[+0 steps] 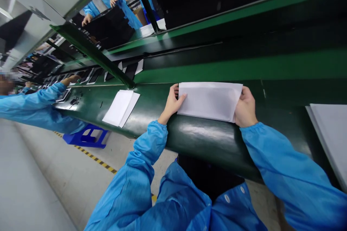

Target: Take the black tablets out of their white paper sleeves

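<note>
i am holding a white sheet [208, 101] between both hands, and it is lying stretched sideways just right of the centre of the frame, over the green bench [202, 135]. i cannot tell whether its underside is touching the bench. it is looking matte and smooth, a long rectangle, its upper edge running nearly level and its lower edge sloping down toward the right. a faint greyish tint is spreading across its middle, while the border is appearing paler, mostly along the top. its lower right corner is tapering to a small point beside my right hand [247, 108].

my left hand [172, 104] is half closing around the left edge, the thumb pressing on the front and the other fingers curling behind. my right hand is bending around the right edge, also half closed and gripping it; the sheet is covering part of it, so i cannot tell how the fingertips are sitting.

a small white pile [119, 107] is lying askew left of centre, and a larger white stack [332, 130] is resting at the right edge of the frame. a co-worker's sleeve [35, 99] is reaching in from the left edge.
</note>
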`<state>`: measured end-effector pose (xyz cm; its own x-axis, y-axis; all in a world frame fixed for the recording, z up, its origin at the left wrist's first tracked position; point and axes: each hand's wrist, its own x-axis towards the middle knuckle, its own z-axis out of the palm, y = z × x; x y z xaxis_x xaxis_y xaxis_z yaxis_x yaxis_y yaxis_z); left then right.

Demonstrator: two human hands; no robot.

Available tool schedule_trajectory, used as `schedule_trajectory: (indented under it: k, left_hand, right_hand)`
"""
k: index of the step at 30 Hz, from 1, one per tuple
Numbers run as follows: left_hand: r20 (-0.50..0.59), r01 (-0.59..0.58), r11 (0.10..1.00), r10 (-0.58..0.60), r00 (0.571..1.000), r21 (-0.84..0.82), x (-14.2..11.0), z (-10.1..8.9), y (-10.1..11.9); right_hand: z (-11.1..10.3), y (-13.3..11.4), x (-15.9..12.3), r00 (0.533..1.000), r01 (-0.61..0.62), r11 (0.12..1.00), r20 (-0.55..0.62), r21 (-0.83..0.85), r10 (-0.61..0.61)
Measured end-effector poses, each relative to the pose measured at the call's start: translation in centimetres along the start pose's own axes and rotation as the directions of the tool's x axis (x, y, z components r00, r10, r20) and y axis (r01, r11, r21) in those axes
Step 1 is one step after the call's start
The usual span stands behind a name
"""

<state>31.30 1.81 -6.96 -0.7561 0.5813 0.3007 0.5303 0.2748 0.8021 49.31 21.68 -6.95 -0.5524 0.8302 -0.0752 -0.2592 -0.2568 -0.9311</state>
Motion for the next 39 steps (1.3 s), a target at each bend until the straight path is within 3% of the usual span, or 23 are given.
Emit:
schedule_trajectory:
  k: [3, 7, 15, 18, 21, 23, 26, 29, 32, 35, 39]
  left_hand:
    - [0.129, 0.053, 0.977, -0.026, 0.991, -0.206, -0.5, 0.9, 0.2]
    - [0.211, 0.181, 0.941, -0.123, 0.970, -0.287, -1.3, 1.7, 1.6]
    - [0.107, 0.277, 0.887, -0.256, 0.961, -0.369, -0.3, 1.2, 1.5]
    - [0.071, 0.304, 0.860, -0.302, 0.951, -0.410, -0.1, 1.3, 1.3]
    - [0.027, 0.313, 0.832, -0.339, 0.940, -0.459, -0.1, 1.6, 1.2]
    - [0.027, 0.330, 0.817, -0.361, 0.932, -0.473, -0.2, 1.8, 1.1]
    - [0.057, 0.330, 0.827, -0.343, 0.938, -0.455, -0.1, 1.8, 0.5]
    - [-0.035, 0.182, 0.933, -0.202, 0.979, -0.310, 1.2, 0.6, -0.8]
    - [-0.166, 0.071, 0.994, -0.056, 0.985, 0.087, 3.8, -2.1, -3.1]
    - [-0.233, 0.185, 0.867, -0.083, 0.969, 0.463, 6.9, -5.6, -5.7]
    - [-0.346, 0.366, 0.704, -0.179, 0.921, 0.609, 10.8, -9.1, -8.9]
  right_hand:
    - [0.0, 0.2, 0.3, 0.994, 0.069, 0.997, -0.083, 0.027, -0.067]
    - [-0.1, -0.1, 0.5, 0.981, 0.074, 0.993, -0.186, 0.091, -0.056]
    - [0.0, -1.2, 0.7, 0.983, 0.031, 0.998, -0.180, 0.061, -0.019]
    - [0.2, -1.0, 0.8, 0.993, 0.014, 0.995, -0.122, 0.100, -0.002]
    - [0.3, -0.7, 0.6, 0.997, -0.065, 0.985, 0.060, 0.163, 0.056]
    - [0.2, -0.4, 0.3, 0.983, -0.117, 0.989, 0.149, 0.086, 0.103]
    - [-0.3, 0.2, 0.1, 0.986, -0.118, 0.991, 0.113, -0.064, 0.125]
    - [-0.8, 0.6, 0.3, 0.993, -0.097, 0.994, 0.064, -0.041, 0.100]
    - [-1.0, 0.8, 0.5, 0.997, -0.073, 0.997, 0.040, 0.006, 0.073]
    - [-1.0, 0.9, 0.4, 0.999, -0.031, 1.000, -0.009, 0.000, 0.031]
    - [-1.2, 0.8, -0.1, 0.998, -0.016, 0.999, -0.054, -0.043, 0.014]
